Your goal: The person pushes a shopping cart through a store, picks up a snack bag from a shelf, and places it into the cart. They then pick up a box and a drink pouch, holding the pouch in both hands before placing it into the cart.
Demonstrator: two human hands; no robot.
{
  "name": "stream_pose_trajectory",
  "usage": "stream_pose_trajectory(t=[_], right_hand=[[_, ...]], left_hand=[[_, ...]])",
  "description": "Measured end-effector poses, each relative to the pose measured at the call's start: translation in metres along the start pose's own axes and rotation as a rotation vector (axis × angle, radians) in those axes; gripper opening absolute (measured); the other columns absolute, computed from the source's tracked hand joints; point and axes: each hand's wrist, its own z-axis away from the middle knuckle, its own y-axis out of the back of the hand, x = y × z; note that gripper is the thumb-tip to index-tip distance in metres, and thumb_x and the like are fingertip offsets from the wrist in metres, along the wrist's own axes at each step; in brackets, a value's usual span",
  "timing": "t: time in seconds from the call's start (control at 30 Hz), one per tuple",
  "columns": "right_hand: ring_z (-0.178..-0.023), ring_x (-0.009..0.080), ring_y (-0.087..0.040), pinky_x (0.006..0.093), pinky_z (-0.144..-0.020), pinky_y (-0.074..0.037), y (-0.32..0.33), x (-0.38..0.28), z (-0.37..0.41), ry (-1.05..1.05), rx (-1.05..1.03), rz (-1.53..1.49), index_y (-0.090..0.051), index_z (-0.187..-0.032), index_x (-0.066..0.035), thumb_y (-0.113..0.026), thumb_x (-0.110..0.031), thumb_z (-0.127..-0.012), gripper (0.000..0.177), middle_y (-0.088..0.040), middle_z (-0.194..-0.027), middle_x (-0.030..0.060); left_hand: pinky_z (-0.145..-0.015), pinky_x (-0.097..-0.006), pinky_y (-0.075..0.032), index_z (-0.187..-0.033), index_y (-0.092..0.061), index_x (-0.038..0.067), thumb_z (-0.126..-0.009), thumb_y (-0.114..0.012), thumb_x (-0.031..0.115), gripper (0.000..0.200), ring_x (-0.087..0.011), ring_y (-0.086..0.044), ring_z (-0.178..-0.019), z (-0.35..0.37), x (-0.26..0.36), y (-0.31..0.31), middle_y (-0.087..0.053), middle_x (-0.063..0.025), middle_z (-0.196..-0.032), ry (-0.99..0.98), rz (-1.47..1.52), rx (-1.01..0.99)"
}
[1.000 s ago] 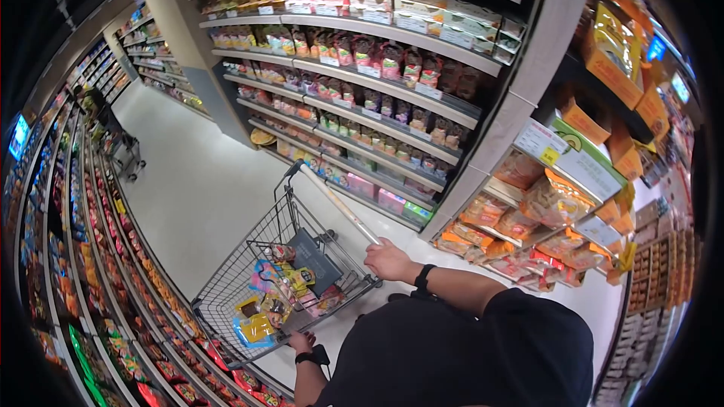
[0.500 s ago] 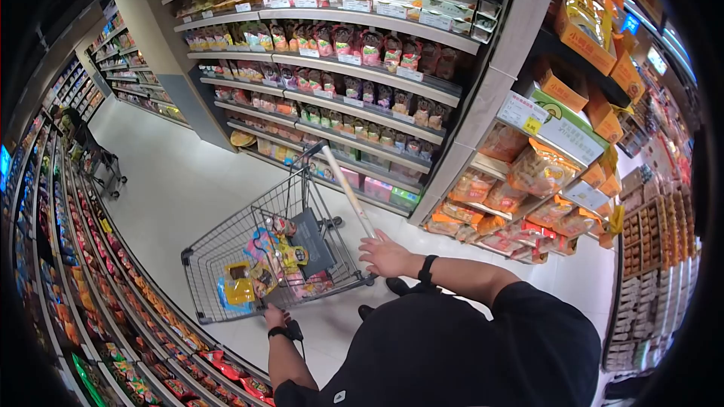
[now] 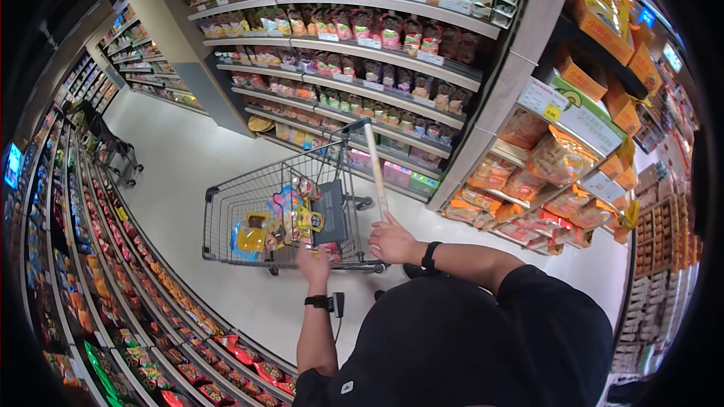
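Note:
My right hand (image 3: 392,241) is wrapped round the near end of the pale handle (image 3: 375,167) of a metal shopping cart (image 3: 226,181). Over the cart's near side rim hangs my left hand (image 3: 313,262), close to the packets inside; its fingers are blurred. Inside the basket sit a bag with yellow contents (image 3: 250,237), a yellow packet (image 3: 308,220) and several other colourful packets. A grey child-seat panel (image 3: 328,212) stands at the handle end. Each wrist wears a black band, and a small dark device (image 3: 338,303) hangs by the left one.
Tall shelves of packaged snacks (image 3: 354,68) line the far side. A display of orange bags (image 3: 558,158) stands at right. Curved shelves of bright packets (image 3: 121,256) run down the left. Farther along the pale floor (image 3: 170,166) is another cart (image 3: 124,162), with a dark-clad person beside it.
My left hand has risen and moved right, from beside the basket's front part towards its handle end. The cart appears farther right and slightly turned. My right hand stays on the handle.

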Motion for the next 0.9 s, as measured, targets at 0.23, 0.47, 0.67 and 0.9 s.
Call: stream_pose_trajectory(t=[0.23,0.47,0.67,0.9], right_hand=[[-0.127,0.025,-0.053,0.0593,-0.12,-0.019,0.002,0.0,-0.014,0.053,0.004,-0.129,-0.071,-0.109,-0.014,-0.066,-0.029,-0.089,0.026,-0.067,-0.111,0.0046],[-0.11,0.0321,-0.061,0.046,-0.096,-0.049,0.042,0.087,-0.106,0.071,0.322,-0.298,-0.069,-0.11,-0.01,-0.067,-0.016,-0.084,0.026,-0.066,-0.107,0.0101],[-0.094,0.0324,-0.066,0.046,-0.092,-0.048,0.059,0.175,-0.189,0.066,0.179,0.03,-0.073,-0.087,-0.009,-0.06,-0.029,-0.088,0.023,-0.071,-0.087,0.0122],[-0.088,0.0339,-0.071,0.0468,-0.083,-0.053,0.08,0.178,-0.234,0.106,-0.129,-0.009,-0.076,-0.083,-0.007,-0.052,-0.039,-0.093,0.041,-0.073,-0.081,0.0153]], left_hand=[[-0.1,-0.0484,-0.045,-0.13,-0.057,-0.005,-0.092,-0.067,0.034,0.056,-0.0436,-0.06,-0.114,0.021,0.053,-0.032,-0.065,-0.0283,-0.119,-0.156,0.068,-0.285],[-0.097,-0.0469,-0.049,-0.13,-0.06,-0.002,-0.096,-0.059,0.046,0.059,-0.0405,-0.064,-0.111,0.009,0.076,-0.028,-0.069,-0.0246,-0.115,-0.068,0.012,-0.445],[-0.079,-0.0518,-0.054,-0.108,-0.072,0.004,-0.102,-0.046,0.042,0.047,-0.0427,-0.069,-0.086,-0.013,0.102,-0.038,-0.072,-0.0223,-0.089,0.071,-0.269,-0.341],[-0.066,-0.0491,-0.052,-0.073,-0.067,0.003,-0.094,-0.057,0.024,0.031,-0.0383,-0.065,-0.066,-0.034,0.109,-0.038,-0.066,-0.0203,-0.069,0.006,-0.424,0.003]])
